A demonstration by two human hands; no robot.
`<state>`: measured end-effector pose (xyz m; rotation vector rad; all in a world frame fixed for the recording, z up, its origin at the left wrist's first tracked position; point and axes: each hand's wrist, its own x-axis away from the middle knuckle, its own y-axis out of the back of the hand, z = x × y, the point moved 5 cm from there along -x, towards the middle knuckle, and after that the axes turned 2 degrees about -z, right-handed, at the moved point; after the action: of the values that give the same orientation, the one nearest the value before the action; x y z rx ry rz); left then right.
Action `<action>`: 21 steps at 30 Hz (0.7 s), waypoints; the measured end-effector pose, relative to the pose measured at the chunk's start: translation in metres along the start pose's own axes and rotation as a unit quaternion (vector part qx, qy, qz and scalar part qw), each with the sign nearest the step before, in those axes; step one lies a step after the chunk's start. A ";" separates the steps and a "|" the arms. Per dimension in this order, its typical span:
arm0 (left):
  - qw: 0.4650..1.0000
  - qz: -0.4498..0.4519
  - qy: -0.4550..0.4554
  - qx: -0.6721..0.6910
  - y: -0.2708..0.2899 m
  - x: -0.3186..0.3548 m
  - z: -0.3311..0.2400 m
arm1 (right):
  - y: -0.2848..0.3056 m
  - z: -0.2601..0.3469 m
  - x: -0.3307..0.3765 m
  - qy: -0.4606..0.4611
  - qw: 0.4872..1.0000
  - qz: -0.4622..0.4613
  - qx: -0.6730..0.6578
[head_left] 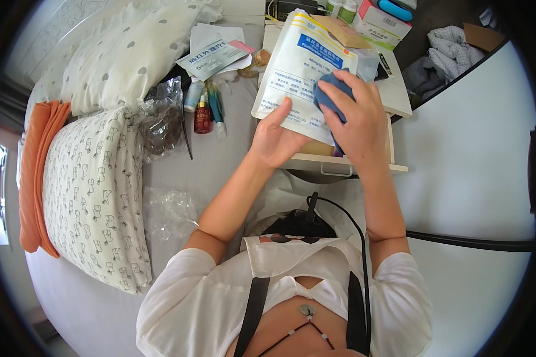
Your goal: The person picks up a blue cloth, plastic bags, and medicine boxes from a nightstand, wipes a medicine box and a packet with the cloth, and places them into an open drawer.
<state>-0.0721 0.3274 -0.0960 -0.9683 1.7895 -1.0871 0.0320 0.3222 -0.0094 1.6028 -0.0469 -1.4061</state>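
Observation:
My left hand [278, 141] grips a flat white packet [289, 65] with a blue label panel and a yellow stripe. Its thumb lies over the lower front, with the fingers behind. A dark blue cloth [332, 96] is bunched in my right hand [363, 122] and rests against the packet's right side, covering part of the print. Below the packet, a drawer [315, 166] with a pale handle is pulled out from the bedside table [401, 98]. What lies in the drawer is mostly hidden.
On the bed at left are a red dropper bottle [202, 118], tubes [216, 113], a bagged brown item [162, 126], a clear plastic wrapper [170, 211] and flat packets [214, 58]. Folded bedding [89, 190] lies farther left. Boxes [378, 24] stand behind the packet. A black cable [354, 223] hangs near my right forearm.

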 end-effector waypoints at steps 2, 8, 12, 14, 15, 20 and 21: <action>1.000 0.006 0.002 0.025 0.000 0.001 0.002 | 0.002 0.008 0.004 0.027 0.999 0.035 -0.001; 0.999 -0.006 0.004 0.041 0.005 0.002 0.001 | 0.004 0.020 0.024 0.079 0.995 0.062 -0.016; 0.999 -0.013 0.000 0.051 0.004 0.002 0.005 | 0.019 0.013 0.020 0.062 0.996 0.060 -0.039; 0.998 -0.010 -0.016 0.065 0.002 0.001 0.003 | 0.024 0.004 0.017 0.043 0.998 0.046 -0.017; 0.998 -0.010 -0.013 0.063 0.000 0.002 0.003 | 0.022 0.000 0.016 0.039 0.999 0.030 -0.017; 0.997 -0.001 -0.047 0.068 -0.005 0.003 -0.002 | 0.023 0.011 0.004 0.060 0.998 0.010 -0.026; 0.996 0.000 -0.051 0.067 -0.006 0.004 -0.002 | 0.022 0.013 0.002 0.064 0.998 0.008 -0.027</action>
<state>-0.0742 0.3224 -0.0906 -0.9255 1.6136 -1.1235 0.0345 0.3017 0.0057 1.6396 0.0539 -1.2802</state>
